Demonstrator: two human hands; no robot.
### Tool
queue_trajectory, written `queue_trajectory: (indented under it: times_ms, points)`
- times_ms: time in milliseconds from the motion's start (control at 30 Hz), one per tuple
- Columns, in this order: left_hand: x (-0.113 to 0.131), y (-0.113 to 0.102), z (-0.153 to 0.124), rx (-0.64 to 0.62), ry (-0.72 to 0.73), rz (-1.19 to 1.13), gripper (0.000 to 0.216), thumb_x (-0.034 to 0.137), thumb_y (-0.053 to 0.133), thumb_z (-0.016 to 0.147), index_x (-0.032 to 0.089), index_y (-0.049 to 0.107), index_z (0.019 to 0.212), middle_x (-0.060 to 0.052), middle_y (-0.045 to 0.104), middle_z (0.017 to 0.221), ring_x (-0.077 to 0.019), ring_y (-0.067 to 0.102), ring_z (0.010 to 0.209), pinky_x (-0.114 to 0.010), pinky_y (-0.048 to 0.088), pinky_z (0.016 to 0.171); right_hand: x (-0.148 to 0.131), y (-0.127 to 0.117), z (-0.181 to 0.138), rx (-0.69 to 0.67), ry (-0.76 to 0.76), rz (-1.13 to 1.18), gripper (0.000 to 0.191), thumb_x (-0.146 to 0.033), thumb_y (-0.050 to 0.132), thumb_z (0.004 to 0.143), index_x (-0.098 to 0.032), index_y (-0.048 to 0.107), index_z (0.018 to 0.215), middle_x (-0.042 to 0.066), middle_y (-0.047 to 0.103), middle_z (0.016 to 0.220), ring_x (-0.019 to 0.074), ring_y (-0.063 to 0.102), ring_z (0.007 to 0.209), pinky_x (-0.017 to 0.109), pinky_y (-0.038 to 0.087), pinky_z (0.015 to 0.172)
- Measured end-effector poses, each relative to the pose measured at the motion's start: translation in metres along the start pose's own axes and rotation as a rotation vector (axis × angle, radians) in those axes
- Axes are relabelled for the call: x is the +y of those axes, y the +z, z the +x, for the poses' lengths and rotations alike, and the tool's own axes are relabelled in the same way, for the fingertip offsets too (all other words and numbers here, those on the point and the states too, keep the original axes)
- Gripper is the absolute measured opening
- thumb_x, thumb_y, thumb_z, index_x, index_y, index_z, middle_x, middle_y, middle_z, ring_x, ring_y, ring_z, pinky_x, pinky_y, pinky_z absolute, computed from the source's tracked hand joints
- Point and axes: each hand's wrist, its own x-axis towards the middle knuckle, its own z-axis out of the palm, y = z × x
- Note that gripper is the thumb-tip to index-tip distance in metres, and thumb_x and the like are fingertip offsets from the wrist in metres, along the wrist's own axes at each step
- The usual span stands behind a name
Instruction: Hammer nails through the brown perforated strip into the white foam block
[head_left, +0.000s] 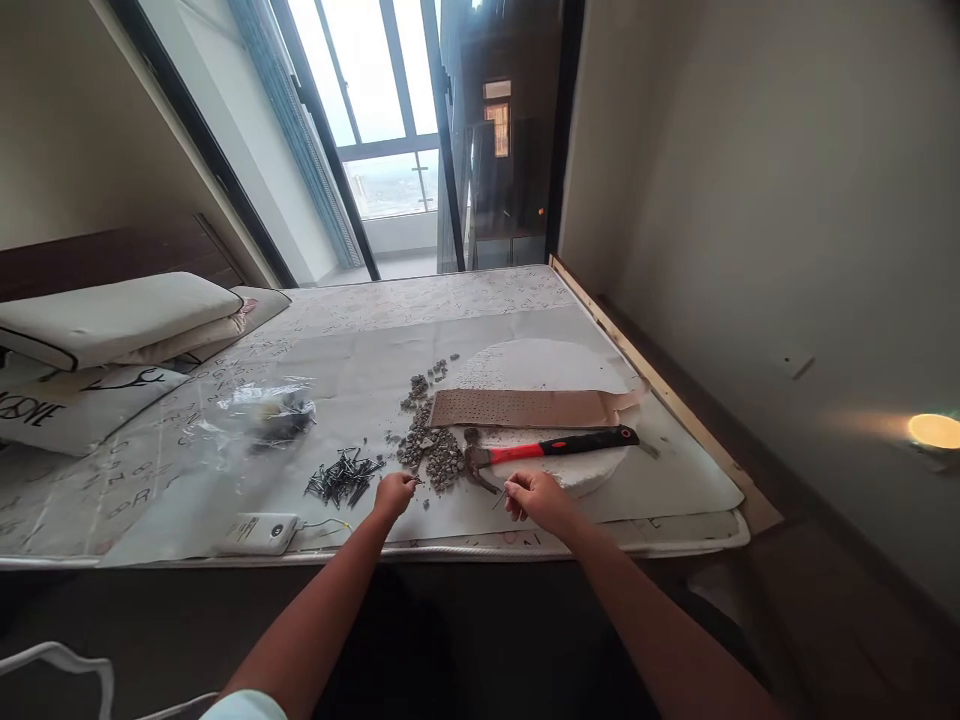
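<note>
My left hand [394, 495] is pinched closed at the near side of a heap of small grey pieces [442, 460]; what its fingertips hold is too small to make out. Between the thumb and fingers of my right hand [536, 500] is a thin nail [499, 498], slanting down to the left. Just beyond that hand lies a claw hammer [525, 452] with a red and black handle, its head to the left. Left of my left hand is a pile of dark nails [343, 477]. A brown strip dotted with holes [517, 408] lies behind the hammer.
A white round board [540, 362] lies under the strip and hammer on a pale sheet [352, 355] over the mattress. Further left are a clear plastic bag [262, 415] with dark contents and a white power bank [259, 533] with a cable. Pillows [120, 315] are stacked far left.
</note>
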Motion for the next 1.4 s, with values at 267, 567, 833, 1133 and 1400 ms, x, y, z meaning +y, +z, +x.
queue_trajectory:
  times_ms: [267,567,833,1133,1400]
  points:
    - [-0.008,0.014,0.014,0.103,-0.026,0.072,0.027,0.028,0.051,0.081,0.019,0.071,0.098,-0.007,0.071,0.100,-0.0205,0.062,0.093,-0.024,0.039,0.070,-0.006,-0.012,-0.002,0.093,-0.140,-0.493,0.023,-0.026,0.045,0.082,-0.017,0.060,0.066,0.005,0.065,0.063,0.0149,0.057,0.059,0.024,0.035,0.056]
    - [0.005,0.023,0.009,0.090,0.006,0.094,0.024,0.024,0.057,0.075,0.020,0.071,0.094,-0.006,0.069,0.105,-0.0182,0.060,0.095,-0.022,0.039,0.071,-0.003,-0.023,0.001,0.123,-0.180,-0.662,0.024,-0.027,0.045,0.084,-0.017,0.064,0.073,0.007,0.065,0.070,0.0159,0.053,0.064,0.025,0.029,0.057]
    - [0.006,0.020,0.004,0.073,-0.026,0.186,0.023,0.031,0.059,0.075,0.019,0.070,0.091,-0.008,0.070,0.101,-0.0191,0.061,0.090,-0.023,0.036,0.063,0.004,-0.028,0.002,0.119,-0.176,-0.642,0.023,-0.026,0.046,0.084,-0.016,0.065,0.074,0.007,0.066,0.070,0.0160,0.054,0.065,0.025,0.031,0.058]
    - [0.005,0.020,0.001,0.066,-0.014,0.197,0.021,0.031,0.059,0.077,0.019,0.071,0.091,-0.009,0.070,0.100,-0.0191,0.061,0.090,-0.023,0.037,0.068,0.006,-0.029,0.000,0.111,-0.190,-0.639,0.022,-0.026,0.048,0.083,-0.016,0.066,0.077,0.008,0.068,0.076,0.0175,0.056,0.069,0.025,0.032,0.061]
    - [0.014,0.007,-0.007,0.138,0.069,0.078,0.017,0.024,0.057,0.077,0.019,0.071,0.082,-0.007,0.069,0.092,-0.0192,0.060,0.087,-0.025,0.040,0.075,0.004,-0.032,0.000,0.119,-0.193,-0.583,0.024,-0.025,0.046,0.084,-0.015,0.066,0.073,0.005,0.065,0.068,0.0147,0.054,0.063,0.023,0.033,0.059]
